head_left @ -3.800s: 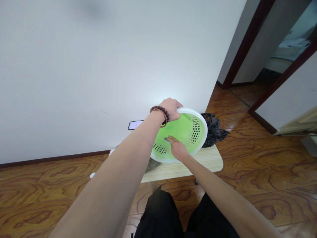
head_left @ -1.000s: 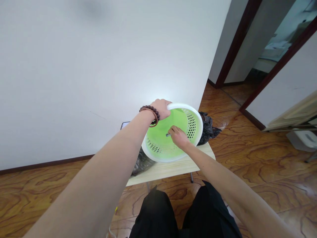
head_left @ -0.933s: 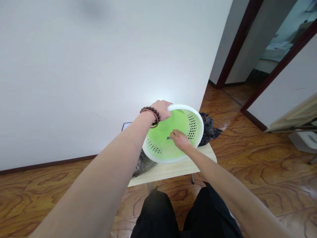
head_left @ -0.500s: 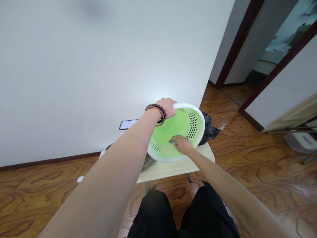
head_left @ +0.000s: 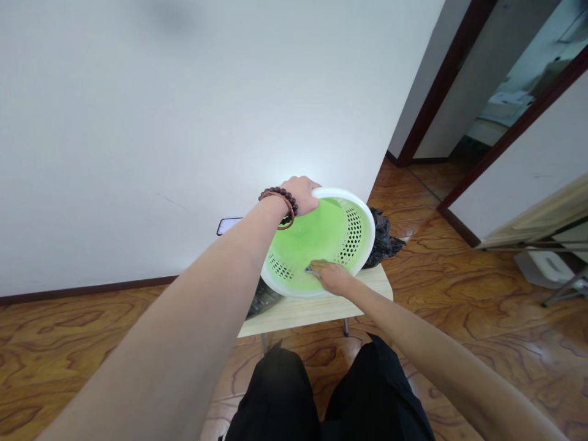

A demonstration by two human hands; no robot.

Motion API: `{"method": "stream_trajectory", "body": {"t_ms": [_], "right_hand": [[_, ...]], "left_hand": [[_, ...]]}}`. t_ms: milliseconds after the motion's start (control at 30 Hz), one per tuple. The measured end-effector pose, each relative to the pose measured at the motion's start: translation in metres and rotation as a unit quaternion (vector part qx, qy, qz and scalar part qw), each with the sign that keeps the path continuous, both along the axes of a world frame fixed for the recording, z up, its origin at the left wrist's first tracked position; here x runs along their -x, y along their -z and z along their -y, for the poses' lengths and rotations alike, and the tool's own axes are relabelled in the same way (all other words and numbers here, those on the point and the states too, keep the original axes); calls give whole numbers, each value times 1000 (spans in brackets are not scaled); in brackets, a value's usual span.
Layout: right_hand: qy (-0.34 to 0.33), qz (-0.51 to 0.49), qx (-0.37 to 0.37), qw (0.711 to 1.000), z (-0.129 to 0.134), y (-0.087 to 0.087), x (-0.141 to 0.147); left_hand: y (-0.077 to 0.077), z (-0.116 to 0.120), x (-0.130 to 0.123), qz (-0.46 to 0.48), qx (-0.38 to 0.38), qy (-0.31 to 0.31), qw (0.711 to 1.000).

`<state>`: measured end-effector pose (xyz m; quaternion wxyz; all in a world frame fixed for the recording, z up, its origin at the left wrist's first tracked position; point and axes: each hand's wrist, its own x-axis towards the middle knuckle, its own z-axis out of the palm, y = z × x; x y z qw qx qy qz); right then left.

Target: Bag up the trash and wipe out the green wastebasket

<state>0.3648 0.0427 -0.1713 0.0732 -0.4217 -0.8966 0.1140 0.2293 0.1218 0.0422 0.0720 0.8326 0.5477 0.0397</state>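
Observation:
A round green basket (head_left: 316,236) with a white rim and perforated sides is tilted on a small light-wood table (head_left: 294,313). My left hand (head_left: 301,193) is closed on the basket's far rim, a dark bead bracelet round its wrist. Inside the basket, near its front wall, my right hand (head_left: 333,275) pinches a small greyish cloth (head_left: 313,270), which is mostly covered by the fingers.
A phone (head_left: 228,225) lies by the wall, partly behind my left forearm. Black plastic bags (head_left: 384,239) bunch up right of the basket, and another dark bag (head_left: 263,300) shows at its left. A white bin (head_left: 544,267) stands on the floor at the right.
My right hand has moved a little left and down inside the basket with the cloth. The basket and my left hand appear slightly further left, as the view has shifted.

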Motion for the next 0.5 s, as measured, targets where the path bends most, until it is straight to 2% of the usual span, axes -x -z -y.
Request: {"method": "stream_trajectory", "body": {"t_ms": [167, 300, 400, 500], "right_hand": [[-16, -24, -49, 998, 51, -5, -13], [-40, -35, -31, 998, 79, -20, -24], [27, -40, 3, 999, 74, -38, -24], [140, -51, -7, 989, 42, -55, -12]], "left_hand": [[-1, 2, -1, 8, 0, -5, 1000], [-2, 3, -2, 8, -2, 0, 1000], [-2, 3, -2, 6, -2, -4, 1000], [-1, 2, -3, 4, 6, -14, 1000]]}}
